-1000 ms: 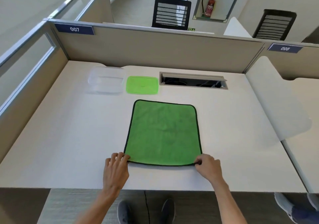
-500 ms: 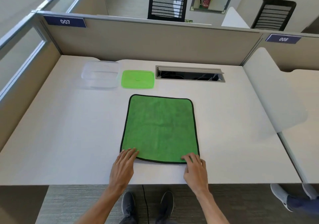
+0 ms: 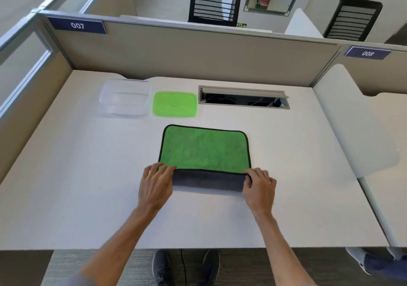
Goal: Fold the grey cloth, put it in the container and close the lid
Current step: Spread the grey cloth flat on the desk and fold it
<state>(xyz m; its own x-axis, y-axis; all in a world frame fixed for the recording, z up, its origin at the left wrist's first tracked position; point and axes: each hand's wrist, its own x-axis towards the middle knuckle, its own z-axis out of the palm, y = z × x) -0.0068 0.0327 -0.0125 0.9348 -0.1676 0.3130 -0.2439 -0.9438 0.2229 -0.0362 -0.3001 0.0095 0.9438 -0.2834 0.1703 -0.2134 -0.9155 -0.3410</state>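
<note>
The cloth (image 3: 204,151) lies in the middle of the white desk, green side up with a black hem. Its near edge is turned over, showing a grey strip of the underside. My left hand (image 3: 156,186) grips the near left corner and my right hand (image 3: 259,188) grips the near right corner, both holding the turned edge. A clear plastic container (image 3: 125,97) stands open at the back left. Its green lid (image 3: 175,107) lies flat beside it on the right.
An open cable slot (image 3: 243,98) is set into the desk behind the cloth. Beige partitions (image 3: 198,54) wall the desk at the back and left. A white divider panel (image 3: 356,127) stands on the right. Another person's shoe (image 3: 361,261) shows at the lower right.
Both hands took hold of the cloth's near corners and turned the near edge up and away from me, exposing the grey underside. The camera view shifted slightly.
</note>
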